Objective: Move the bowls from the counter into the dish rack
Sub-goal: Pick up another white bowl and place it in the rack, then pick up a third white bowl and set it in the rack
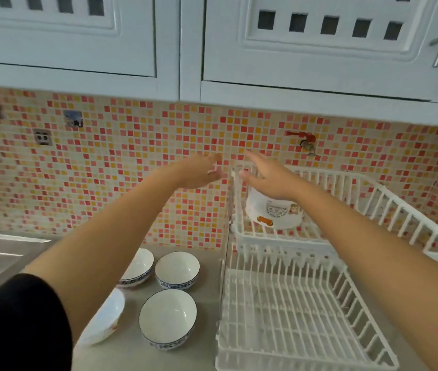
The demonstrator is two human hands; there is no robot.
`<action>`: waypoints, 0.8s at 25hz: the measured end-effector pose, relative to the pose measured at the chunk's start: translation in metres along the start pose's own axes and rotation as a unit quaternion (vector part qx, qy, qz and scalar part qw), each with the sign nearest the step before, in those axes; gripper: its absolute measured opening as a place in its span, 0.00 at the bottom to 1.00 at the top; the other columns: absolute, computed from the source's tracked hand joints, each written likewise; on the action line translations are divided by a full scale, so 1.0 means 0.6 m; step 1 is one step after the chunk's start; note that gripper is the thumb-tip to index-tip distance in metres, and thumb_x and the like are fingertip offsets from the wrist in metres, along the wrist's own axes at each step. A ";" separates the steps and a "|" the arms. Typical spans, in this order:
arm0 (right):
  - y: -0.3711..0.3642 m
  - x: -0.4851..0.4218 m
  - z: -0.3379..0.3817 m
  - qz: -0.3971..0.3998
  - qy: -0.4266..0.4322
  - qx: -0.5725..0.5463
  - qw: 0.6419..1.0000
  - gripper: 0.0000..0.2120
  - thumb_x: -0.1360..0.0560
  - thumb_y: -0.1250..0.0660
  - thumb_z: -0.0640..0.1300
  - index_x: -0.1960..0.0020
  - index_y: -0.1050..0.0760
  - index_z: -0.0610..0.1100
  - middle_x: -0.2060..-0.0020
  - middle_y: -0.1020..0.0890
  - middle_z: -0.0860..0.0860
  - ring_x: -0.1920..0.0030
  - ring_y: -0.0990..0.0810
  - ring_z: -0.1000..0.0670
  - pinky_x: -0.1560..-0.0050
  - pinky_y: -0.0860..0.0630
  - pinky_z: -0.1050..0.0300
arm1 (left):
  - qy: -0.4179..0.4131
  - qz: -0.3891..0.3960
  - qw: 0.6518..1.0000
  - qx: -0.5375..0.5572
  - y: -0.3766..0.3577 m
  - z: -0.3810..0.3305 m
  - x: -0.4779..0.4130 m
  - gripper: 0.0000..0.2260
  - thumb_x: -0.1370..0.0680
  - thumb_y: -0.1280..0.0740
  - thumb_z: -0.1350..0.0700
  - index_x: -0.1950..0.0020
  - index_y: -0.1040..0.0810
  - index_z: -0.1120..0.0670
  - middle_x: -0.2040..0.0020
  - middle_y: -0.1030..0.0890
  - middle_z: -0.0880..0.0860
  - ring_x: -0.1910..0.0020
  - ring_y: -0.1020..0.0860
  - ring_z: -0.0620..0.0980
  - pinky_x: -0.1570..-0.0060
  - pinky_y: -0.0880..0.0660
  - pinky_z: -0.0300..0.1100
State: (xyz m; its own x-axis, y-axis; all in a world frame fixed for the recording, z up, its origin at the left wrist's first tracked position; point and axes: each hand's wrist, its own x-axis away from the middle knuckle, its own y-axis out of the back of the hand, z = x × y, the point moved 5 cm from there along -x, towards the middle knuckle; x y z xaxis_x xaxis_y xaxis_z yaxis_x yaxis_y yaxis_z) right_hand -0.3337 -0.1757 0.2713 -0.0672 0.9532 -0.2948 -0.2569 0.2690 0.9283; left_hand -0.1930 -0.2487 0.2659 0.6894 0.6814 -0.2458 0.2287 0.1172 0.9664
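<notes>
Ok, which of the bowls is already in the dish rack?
The upside-down white bowl with cartoon prints, on the rack's upper tier under the right hand. The other four bowls sit on the counter.

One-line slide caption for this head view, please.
Both empty hands, left hand and right hand, raised before the tiled wall; four bowls on the counter beside the white dish rack.

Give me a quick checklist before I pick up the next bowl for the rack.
1. Left hand free: ok, open and holding nothing.
2. Right hand free: ok, open and holding nothing.
3. Bowls left on the counter: ok, four there, nearest bowl upright and unblocked.
4. Lower tier of the dish rack has room: ok.
5. Upper tier has room: ok, only one cup in it.
6. Bowls dry: cannot tell.
</notes>
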 end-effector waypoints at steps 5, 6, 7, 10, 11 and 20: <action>-0.151 -0.069 0.153 0.055 0.031 0.012 0.998 0.30 0.20 0.48 0.55 0.23 0.53 0.44 0.23 0.48 0.46 0.24 0.46 0.45 0.26 0.43 0.47 | 0.120 0.032 0.992 0.016 -0.045 0.170 0.120 0.25 0.19 0.48 0.45 0.25 0.42 0.56 0.26 0.34 0.58 0.29 0.34 0.59 0.30 0.36 0.53; -0.193 -0.072 0.183 0.078 0.032 0.004 0.996 0.30 0.20 0.48 0.54 0.23 0.53 0.42 0.23 0.48 0.45 0.24 0.46 0.45 0.27 0.43 0.47 | 0.140 0.049 0.989 0.024 -0.066 0.201 0.151 0.25 0.19 0.48 0.45 0.25 0.42 0.57 0.28 0.32 0.59 0.30 0.32 0.59 0.32 0.35 0.53; -0.239 -0.071 0.209 0.105 0.031 -0.006 0.994 0.30 0.19 0.47 0.53 0.24 0.51 0.41 0.24 0.46 0.44 0.25 0.45 0.43 0.28 0.41 0.47 | 0.163 0.064 0.984 0.033 -0.090 0.231 0.183 0.25 0.19 0.48 0.46 0.25 0.41 0.57 0.29 0.30 0.60 0.32 0.30 0.60 0.34 0.34 0.53; -0.382 -0.062 0.260 0.168 -0.001 -0.051 0.984 0.26 0.20 0.44 0.51 0.28 0.42 0.36 0.29 0.37 0.40 0.30 0.36 0.41 0.35 0.35 0.48 | 0.219 0.108 0.967 0.067 -0.170 0.301 0.270 0.23 0.18 0.47 0.48 0.26 0.40 0.58 0.30 0.30 0.61 0.32 0.31 0.60 0.35 0.34 0.50; -0.431 -0.058 0.269 0.182 -0.020 -0.071 0.981 0.26 0.20 0.44 0.50 0.29 0.41 0.36 0.30 0.35 0.39 0.32 0.34 0.40 0.36 0.34 0.49 | 0.237 0.120 0.961 0.077 -0.199 0.320 0.294 0.23 0.18 0.47 0.48 0.26 0.39 0.59 0.29 0.31 0.60 0.31 0.32 0.59 0.34 0.36 0.49; -0.774 -0.007 0.282 0.216 -0.239 -0.194 0.927 0.29 0.21 0.42 0.49 0.29 0.45 0.32 0.30 0.37 0.37 0.30 0.35 0.40 0.33 0.37 0.52 | 0.461 0.146 0.868 0.117 -0.475 0.449 0.437 0.20 0.18 0.48 0.51 0.34 0.34 0.64 0.35 0.27 0.64 0.37 0.27 0.62 0.41 0.31 0.48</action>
State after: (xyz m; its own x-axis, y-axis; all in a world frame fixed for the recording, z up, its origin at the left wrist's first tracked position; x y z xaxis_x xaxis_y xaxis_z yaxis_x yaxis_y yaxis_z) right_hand -0.0509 -0.2811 -0.1202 0.1664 0.9375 0.3055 -0.6387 -0.1335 0.7578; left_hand 0.1077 -0.2980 -0.0941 -0.0761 0.9584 0.2751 0.3436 -0.2338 0.9095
